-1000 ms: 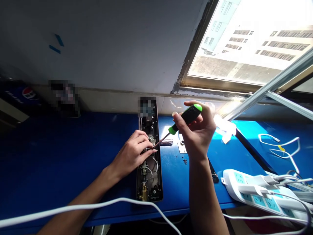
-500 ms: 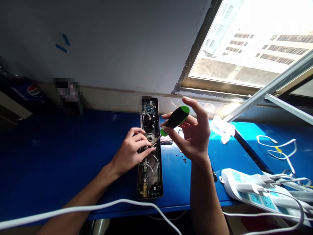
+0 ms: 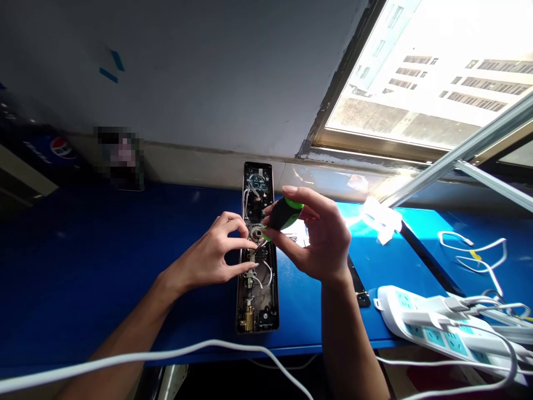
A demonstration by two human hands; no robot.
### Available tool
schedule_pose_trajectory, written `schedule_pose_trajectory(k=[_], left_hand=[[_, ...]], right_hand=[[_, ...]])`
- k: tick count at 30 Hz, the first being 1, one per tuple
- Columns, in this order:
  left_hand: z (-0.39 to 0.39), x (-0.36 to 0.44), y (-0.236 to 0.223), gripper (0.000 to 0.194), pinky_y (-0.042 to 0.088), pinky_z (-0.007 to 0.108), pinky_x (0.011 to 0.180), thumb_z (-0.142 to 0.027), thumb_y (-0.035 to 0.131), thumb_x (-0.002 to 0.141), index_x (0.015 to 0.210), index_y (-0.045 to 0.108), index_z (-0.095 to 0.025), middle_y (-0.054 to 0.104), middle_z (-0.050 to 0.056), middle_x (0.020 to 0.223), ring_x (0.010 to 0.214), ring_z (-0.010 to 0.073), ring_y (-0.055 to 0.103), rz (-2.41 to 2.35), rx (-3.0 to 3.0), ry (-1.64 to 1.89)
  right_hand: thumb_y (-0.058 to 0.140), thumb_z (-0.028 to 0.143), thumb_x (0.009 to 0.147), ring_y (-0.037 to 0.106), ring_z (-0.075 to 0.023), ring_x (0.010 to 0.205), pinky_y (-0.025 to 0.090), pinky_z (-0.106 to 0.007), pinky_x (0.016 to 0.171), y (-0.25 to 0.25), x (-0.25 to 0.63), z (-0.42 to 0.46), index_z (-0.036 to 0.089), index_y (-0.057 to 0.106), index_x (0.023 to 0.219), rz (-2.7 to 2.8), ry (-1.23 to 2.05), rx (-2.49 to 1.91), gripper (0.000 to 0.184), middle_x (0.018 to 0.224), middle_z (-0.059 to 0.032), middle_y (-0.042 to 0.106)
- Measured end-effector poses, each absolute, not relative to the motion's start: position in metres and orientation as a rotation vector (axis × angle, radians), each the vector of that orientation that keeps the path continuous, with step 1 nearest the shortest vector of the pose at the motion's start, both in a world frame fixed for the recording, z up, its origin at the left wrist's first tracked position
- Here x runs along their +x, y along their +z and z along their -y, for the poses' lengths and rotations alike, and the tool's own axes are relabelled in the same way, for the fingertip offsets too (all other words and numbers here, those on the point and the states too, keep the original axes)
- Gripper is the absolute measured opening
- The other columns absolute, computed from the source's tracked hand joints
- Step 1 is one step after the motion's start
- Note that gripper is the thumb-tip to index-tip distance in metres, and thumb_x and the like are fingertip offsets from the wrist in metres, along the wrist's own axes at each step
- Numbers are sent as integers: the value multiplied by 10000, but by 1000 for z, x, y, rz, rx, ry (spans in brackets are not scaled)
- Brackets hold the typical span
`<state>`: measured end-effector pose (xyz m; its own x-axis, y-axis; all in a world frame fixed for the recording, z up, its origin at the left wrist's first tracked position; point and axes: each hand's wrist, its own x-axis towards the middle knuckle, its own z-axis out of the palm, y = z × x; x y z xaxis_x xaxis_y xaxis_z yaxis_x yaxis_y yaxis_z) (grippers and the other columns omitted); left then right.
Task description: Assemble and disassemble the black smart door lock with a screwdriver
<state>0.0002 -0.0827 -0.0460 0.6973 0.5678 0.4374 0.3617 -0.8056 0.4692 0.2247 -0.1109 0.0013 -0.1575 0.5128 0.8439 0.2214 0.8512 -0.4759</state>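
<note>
The screwdriver (image 3: pixel 283 214) leans between the two hands, its fat black-and-green handle wrapped by the fingers and thumb of the right hand (image 3: pixel 318 239); it looks light and rigid, and that swollen handle is the place to hold and twist. The shaft slopes toward the left hand (image 3: pixel 220 253), whose thumb and forefinger stand apart near the tip (whether they touch it, I cannot tell).

Under both grips lies the long open casing (image 3: pixel 259 299), probably stiff and fairly heavy, best steadied by its rim. Just below the left fingertips, a white wire loop (image 3: pixel 270 272) seems soft and easily snagged; beyond the grip, at the far end, the circuit board (image 3: pixel 260 182) looks fragile. Outward, the blue table (image 3: pixel 187 222) supports the casing, and a power strip (image 3: pixel 434 337) sits right of the right forearm.
</note>
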Motion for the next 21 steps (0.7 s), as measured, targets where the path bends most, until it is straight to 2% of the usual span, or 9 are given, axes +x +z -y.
schedule_pose_trajectory(k=[6,11,16,21], left_hand=[[83,-4,-40,175,521,472,1043,-316,818,890,1042,787,-234,653,86,1115,1236,296,512,-720,2550,865],[82,-8,-38,144,520,477,1047,-292,806,889,1024,790,-248,664,77,1097,1218,292,520,-726,2553,844],[82,-10,-38,149,502,488,1094,-251,760,897,1045,783,-248,666,82,1123,1271,303,507,-740,2568,807],[81,-12,-38,124,504,472,1109,-195,704,897,1004,758,-226,658,87,1218,1302,305,520,-767,2587,810]], right_hand=[[815,60,812,775,-248,1074,692,-390,823,4,220,112,308,578,1446,1720,237,-551,721,1284,-62,746],[771,46,844,782,-203,983,691,-362,812,7,212,112,309,587,1448,1734,248,-498,684,1270,-48,748],[746,67,869,784,-188,933,689,-331,792,11,206,114,309,614,1426,1809,221,-561,621,1117,-27,786],[784,117,877,778,-169,946,682,-280,785,13,201,114,280,632,1388,1868,107,-570,557,1115,-26,798]])
